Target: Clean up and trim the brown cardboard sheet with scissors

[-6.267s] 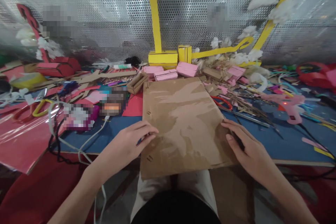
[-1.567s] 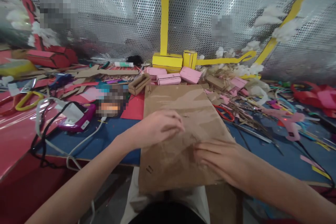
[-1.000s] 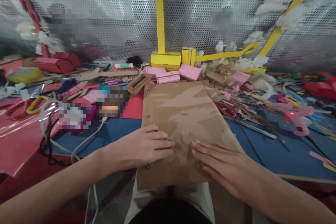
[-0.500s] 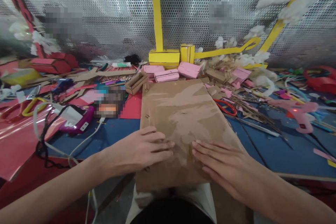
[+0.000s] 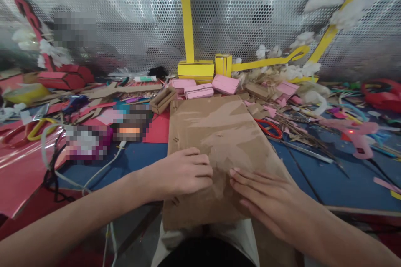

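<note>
The brown cardboard point(image 5: 208, 119) lies at the centre of the frame, flat on the blue table point(image 5: 316, 175), its near end jutting past the edge above the lap at bottom centre. That overhang looks like the weak spot: hard pressure on it could tip or bend the sheet, and a shove away could push its far end into the pink boxes point(image 5: 199, 91) at upper centre. The two hands are apart, a strip of cardboard between them. The left hand point(image 5: 188, 173) rests on its left half, knuckles up and fingers curled under; whether they pinch anything, I cannot tell. The right hand point(image 5: 266, 196) is opened out, fingers together and pointing inward over the right half. At right, the glue gun point(image 5: 355, 131) shows a red light, so a stray right arm might risk a burn.
</note>
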`<action>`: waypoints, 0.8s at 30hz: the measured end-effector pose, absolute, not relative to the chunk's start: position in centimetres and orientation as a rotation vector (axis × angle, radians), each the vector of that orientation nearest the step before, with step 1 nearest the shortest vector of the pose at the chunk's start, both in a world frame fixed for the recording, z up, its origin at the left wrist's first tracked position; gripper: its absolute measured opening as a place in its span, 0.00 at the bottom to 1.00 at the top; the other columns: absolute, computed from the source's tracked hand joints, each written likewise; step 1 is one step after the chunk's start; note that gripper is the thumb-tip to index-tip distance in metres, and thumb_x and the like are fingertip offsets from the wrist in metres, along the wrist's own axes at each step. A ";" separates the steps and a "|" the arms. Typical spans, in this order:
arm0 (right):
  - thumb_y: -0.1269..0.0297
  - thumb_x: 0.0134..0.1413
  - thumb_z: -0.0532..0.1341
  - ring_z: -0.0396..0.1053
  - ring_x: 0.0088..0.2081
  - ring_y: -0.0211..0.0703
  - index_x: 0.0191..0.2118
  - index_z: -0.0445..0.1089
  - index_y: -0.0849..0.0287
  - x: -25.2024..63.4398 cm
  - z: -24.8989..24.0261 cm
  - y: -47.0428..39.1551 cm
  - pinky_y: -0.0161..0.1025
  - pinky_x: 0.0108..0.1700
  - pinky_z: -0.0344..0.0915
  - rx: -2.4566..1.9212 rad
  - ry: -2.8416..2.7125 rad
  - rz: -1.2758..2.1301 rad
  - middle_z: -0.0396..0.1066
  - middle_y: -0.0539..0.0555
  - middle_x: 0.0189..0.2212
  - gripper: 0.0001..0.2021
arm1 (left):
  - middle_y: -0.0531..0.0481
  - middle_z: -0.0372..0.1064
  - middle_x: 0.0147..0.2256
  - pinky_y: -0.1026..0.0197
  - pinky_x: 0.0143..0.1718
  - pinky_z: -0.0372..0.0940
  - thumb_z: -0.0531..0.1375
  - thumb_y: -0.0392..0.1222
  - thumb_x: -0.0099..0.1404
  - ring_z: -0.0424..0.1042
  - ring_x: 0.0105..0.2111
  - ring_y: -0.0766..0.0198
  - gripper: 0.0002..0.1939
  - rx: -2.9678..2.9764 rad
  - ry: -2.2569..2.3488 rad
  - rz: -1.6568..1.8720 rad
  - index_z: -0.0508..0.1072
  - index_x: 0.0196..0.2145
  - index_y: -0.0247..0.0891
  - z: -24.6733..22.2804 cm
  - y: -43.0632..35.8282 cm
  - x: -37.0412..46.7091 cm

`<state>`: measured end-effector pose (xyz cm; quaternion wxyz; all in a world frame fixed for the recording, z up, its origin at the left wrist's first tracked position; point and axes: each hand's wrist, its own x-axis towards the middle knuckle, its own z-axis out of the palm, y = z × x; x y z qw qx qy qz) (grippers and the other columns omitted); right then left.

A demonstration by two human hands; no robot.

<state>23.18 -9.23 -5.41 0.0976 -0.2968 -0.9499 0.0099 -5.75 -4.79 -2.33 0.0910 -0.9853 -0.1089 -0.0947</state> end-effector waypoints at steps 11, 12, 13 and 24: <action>0.72 0.69 0.51 0.70 0.61 0.50 0.60 0.71 0.63 23.0 -4.9 -9.4 0.46 0.59 0.73 -0.812 -2.823 -0.044 0.69 0.61 0.62 0.20 | 0.46 0.75 0.35 0.56 0.40 0.64 0.57 0.37 0.73 0.70 0.39 0.59 0.11 -2.772 -0.194 -0.201 0.78 0.36 0.37 -3.0 -4.6 -3.7; 0.71 0.69 0.51 0.70 0.61 0.50 0.60 0.71 0.62 23.0 -4.9 -9.4 0.46 0.59 0.73 -0.809 -2.813 -0.035 0.69 0.60 0.62 0.19 | 0.46 0.75 0.35 0.56 0.40 0.64 0.56 0.37 0.73 0.70 0.39 0.59 0.11 -2.762 -0.218 -0.195 0.78 0.37 0.36 -3.2 -4.7 -3.8; 0.70 0.69 0.52 0.70 0.61 0.50 0.60 0.71 0.61 23.2 -4.9 -9.4 0.47 0.60 0.72 -0.813 -2.802 -0.009 0.70 0.59 0.62 0.19 | 0.45 0.75 0.36 0.56 0.40 0.64 0.56 0.37 0.73 0.71 0.39 0.59 0.10 -2.754 -0.239 -0.192 0.78 0.38 0.35 -3.4 -4.8 -4.1; 0.60 0.72 0.50 0.72 0.54 0.60 0.55 0.68 0.66 37.4 -8.6 -4.9 0.54 0.59 0.66 -1.682 -2.196 -0.479 0.74 0.69 0.52 0.18 | 0.52 0.74 0.38 0.60 0.41 0.65 0.54 0.42 0.74 0.72 0.37 0.62 0.06 -2.712 -1.540 -0.835 0.70 0.41 0.42 -1.4 -2.7 -11.2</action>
